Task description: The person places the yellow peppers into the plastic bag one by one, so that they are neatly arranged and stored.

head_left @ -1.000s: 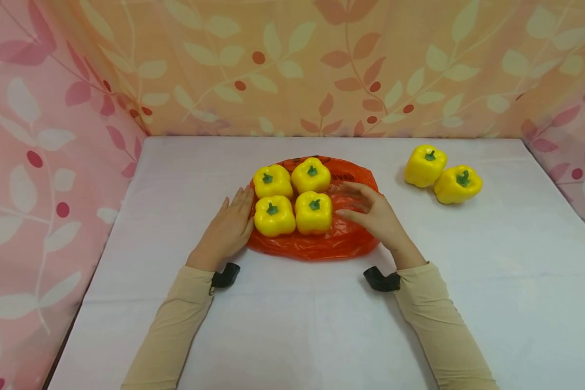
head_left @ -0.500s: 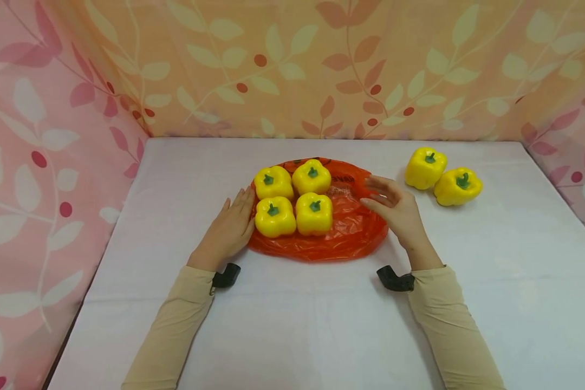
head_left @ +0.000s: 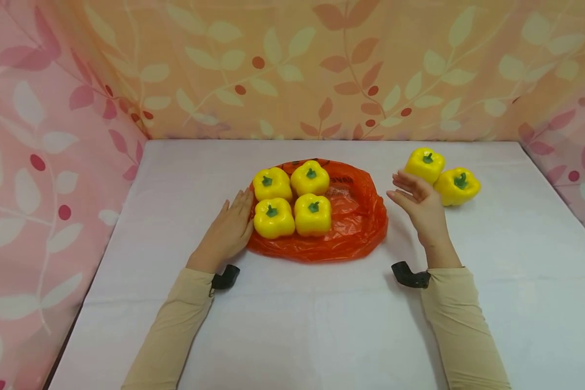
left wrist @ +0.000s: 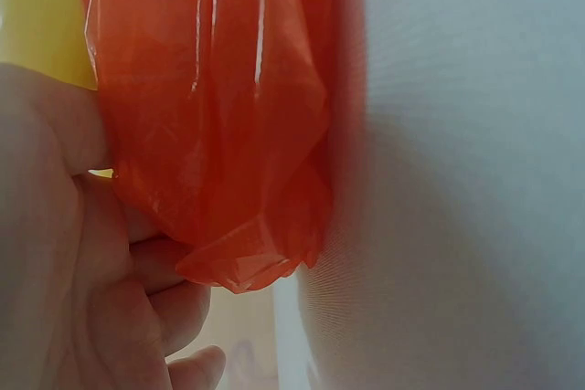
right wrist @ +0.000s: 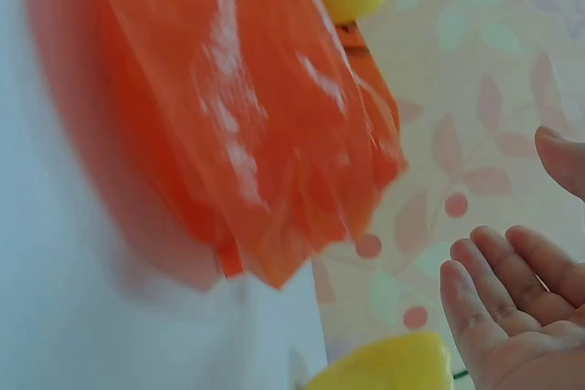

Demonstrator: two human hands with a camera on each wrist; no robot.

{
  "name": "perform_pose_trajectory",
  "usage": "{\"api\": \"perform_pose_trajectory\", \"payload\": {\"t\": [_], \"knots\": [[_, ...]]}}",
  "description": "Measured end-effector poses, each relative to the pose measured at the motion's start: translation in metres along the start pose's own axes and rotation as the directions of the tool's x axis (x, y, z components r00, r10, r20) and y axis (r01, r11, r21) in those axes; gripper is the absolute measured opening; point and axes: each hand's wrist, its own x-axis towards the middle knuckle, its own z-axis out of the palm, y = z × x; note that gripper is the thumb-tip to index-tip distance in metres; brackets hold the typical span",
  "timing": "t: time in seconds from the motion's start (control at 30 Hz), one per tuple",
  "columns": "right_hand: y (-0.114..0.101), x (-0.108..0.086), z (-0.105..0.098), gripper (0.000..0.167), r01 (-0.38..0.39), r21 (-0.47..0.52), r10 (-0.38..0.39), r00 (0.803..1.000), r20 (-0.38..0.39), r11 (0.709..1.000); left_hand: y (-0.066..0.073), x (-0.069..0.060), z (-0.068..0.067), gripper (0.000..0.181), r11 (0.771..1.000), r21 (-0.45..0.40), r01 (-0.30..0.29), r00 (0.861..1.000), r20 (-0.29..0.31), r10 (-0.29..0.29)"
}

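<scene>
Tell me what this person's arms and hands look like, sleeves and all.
Long, plain beige fabric sleeves cover both arms down to the wrists. The left hand and right hand are bare, without gloves. A black, bent, tube-shaped device sticks out on the inner side of each wrist; no cables show.

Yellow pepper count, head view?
6. Four peppers in two rows over the left half of the bag; two more right of it, one partly behind the right hand. More may be hidden underneath.

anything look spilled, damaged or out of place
Nothing looks spilled or damaged. Two glossy yellow bell peppers look left out: they sit on the right, outside the wrinkled red plastic bag holding four more.
</scene>
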Motion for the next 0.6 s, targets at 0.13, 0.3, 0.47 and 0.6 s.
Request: {"api": "perform_pose_trajectory", "payload": {"t": [0.13,0.3,0.47,0.6], "knots": [[-0.001,0.001,-0.007,0.049,-0.015,0.075,0.017,0.999,-0.035,0.997,0.000,-0.001,0.000,0.063,1.000,0.000,0.004,1.000,0.000,-0.004],[0.000,0.003,-0.018,0.045,0.009,0.138,0.005,0.995,-0.100,0.990,0.001,-0.001,-0.002,0.063,1.000,0.006,0.002,1.000,0.007,-0.002],[0.000,0.005,-0.032,0.041,0.022,0.158,0.010,0.980,-0.200,0.987,0.001,-0.001,-0.001,0.063,1.000,0.004,-0.002,1.000,0.007,0.002],[-0.001,0.009,-0.043,0.043,0.017,0.189,0.033,0.965,-0.261,0.982,0.001,-0.002,-0.001,0.063,1.000,-0.002,0.003,1.000,0.006,-0.003]]}}
